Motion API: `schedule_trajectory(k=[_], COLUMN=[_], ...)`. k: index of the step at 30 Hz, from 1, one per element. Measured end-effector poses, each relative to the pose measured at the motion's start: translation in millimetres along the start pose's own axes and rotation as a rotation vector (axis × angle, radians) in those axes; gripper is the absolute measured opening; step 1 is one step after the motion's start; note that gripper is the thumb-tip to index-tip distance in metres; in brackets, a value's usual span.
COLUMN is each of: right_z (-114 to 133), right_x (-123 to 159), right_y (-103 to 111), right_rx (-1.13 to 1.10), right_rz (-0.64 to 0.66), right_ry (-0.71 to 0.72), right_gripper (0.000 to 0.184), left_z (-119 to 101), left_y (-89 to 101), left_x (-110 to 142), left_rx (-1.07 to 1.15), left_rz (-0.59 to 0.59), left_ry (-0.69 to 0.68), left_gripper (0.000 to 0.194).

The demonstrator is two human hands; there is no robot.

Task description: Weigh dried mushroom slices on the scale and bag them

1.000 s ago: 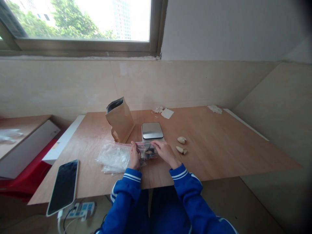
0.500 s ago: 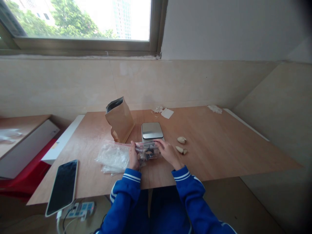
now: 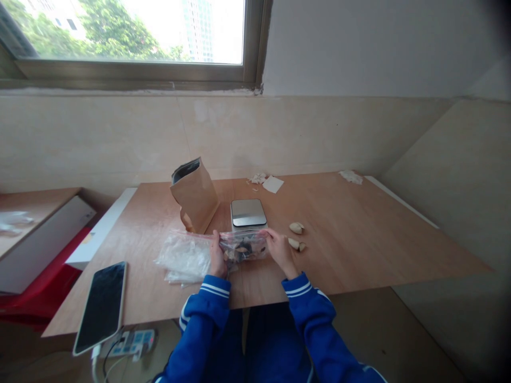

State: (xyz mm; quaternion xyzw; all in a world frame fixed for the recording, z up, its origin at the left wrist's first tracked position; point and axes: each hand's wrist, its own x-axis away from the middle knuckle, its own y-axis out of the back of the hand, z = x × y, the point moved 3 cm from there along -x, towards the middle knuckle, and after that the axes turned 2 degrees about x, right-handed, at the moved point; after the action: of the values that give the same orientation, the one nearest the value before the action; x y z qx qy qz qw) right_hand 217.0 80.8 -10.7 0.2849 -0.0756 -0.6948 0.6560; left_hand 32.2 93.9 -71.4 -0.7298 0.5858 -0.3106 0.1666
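A clear zip bag (image 3: 251,247) with a pinkish seal strip along its top is stretched between my two hands, just in front of the scale. Dark and brown pieces lie inside it, too blurred to name. My left hand (image 3: 217,258) grips the bag's left end. At the top right corner, my right hand (image 3: 280,250) pinches the bag with closed fingers. A digital scale (image 3: 248,211) with a bare metal plate stands right behind the bag. To the left of my left hand lies a pile of clear plastic bags (image 3: 186,255).
An opened brown paper bag (image 3: 195,197) stands behind the pile. Two pale, shell-like pieces (image 3: 296,228) lie right of my right hand. White paper (image 3: 273,184) and scraps sit near the wall. A tablet (image 3: 101,306) overhangs the front left edge, above a power strip (image 3: 133,342).
My right hand has slid right along the bag's top edge to its corner, and more of the bag shows. My left hand keeps its hold.
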Motion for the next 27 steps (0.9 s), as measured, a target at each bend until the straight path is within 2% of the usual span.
schedule_trajectory(k=[5,9,13,17,21,24,27], right_z=[-10.8,-15.4,-13.9,-13.6,-13.0,-14.9,-25.2], right_x=[7.1,11.7,13.0,10.0,-5.0,-28.5,-61.9], right_y=[-15.3,-22.4,-24.3,-17.8,10.7,47.6,87.2], right_rx=[-0.243,-0.31,-0.301,-0.276,-0.189,-0.086,0.009], right_rz=[0.088,0.094,0.062,-0.033,-0.177,-0.352,-0.47], right_ry=[-0.088,-0.122,-0.117,-0.126,-0.105,-0.062,-0.022], right_gripper=[0.036,0.033,0.037,0.042,0.047,0.05,0.052], left_z=[-3.6,-3.0,-2.0,-2.0,-7.0,-8.3,-8.1], left_y=[-3.5,-3.6,-2.0,-1.4,2.3,2.8,2.4], left_x=[3.8,3.5,1.0,-1.7,-2.5,-1.9,-1.3], left_rx=[0.038,0.107,0.14,0.142,0.099,0.058,0.052], left_rz=[-0.032,-0.068,-0.106,-0.043,-0.02,0.011,0.013], left_ry=[0.024,0.05,0.01,-0.025,-0.151,-0.162,-0.15], left_gripper=[0.06,0.059,0.057,0.06,0.05,0.048,0.047])
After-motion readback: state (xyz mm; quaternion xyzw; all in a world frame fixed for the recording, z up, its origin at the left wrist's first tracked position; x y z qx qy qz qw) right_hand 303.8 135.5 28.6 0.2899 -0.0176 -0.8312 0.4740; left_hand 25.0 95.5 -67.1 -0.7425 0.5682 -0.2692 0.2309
